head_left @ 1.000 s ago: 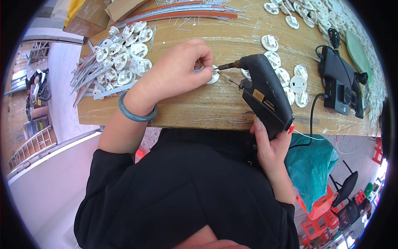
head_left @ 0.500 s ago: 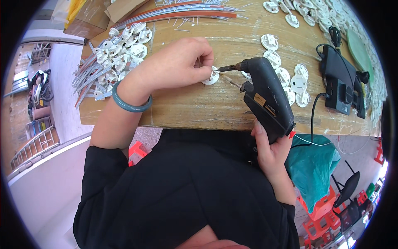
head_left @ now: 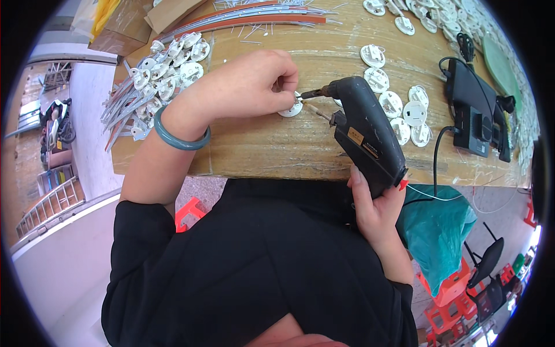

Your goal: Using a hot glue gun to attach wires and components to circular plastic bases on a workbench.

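My left hand (head_left: 248, 81) pinches a small round white plastic disc (head_left: 291, 109) against the wooden table (head_left: 272, 144), fingers closed on its near edge. My right hand (head_left: 376, 211) grips the handle of a black electric screwdriver (head_left: 365, 133), whose bit tip touches the disc from the right. A blue-green bangle (head_left: 176, 139) sits on my left wrist.
A heap of white discs with grey strips (head_left: 153, 81) lies at the table's left. More white discs (head_left: 399, 104) lie right of the screwdriver. A black power unit with cables (head_left: 471, 115) sits far right. Orange and grey strips (head_left: 260, 17) lie at the back. A teal bag (head_left: 436, 231) hangs below the table edge.
My left forearm has shifted slightly; both hands stay at the disc, with the screwdriver tip still on it.
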A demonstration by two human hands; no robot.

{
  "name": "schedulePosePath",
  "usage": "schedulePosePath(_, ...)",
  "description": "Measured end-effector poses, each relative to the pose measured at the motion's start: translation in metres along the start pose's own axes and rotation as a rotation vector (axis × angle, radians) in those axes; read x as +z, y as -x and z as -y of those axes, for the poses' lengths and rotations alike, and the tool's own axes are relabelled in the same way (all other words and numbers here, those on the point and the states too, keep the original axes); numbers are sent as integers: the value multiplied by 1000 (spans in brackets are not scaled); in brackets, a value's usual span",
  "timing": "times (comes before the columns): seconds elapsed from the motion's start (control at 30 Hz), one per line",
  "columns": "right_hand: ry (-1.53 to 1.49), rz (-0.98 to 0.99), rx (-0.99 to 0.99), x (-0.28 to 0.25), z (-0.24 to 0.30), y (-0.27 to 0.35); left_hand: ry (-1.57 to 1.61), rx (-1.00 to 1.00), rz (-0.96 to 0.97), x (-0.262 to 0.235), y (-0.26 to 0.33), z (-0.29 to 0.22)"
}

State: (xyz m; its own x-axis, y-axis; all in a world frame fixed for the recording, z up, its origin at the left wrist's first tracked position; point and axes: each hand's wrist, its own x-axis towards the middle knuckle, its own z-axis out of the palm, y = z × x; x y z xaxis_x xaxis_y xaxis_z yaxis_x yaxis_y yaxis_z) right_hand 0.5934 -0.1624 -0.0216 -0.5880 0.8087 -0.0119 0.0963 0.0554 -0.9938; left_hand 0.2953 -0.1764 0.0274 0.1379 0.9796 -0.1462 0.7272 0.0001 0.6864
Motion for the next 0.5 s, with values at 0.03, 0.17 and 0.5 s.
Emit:
schedulePosePath(0.03, 8, 5, 4, 0, 0, 0, -6, 13, 8, 0, 0, 0)
schedulePosePath(0.17, -5, 5, 28, 0, 0, 0, -14, 5, 36, -2, -3, 0)
schedulePosePath(0.5, -5, -2, 36, 1, 3, 0, -9, -4, 56, -3, -3, 0)
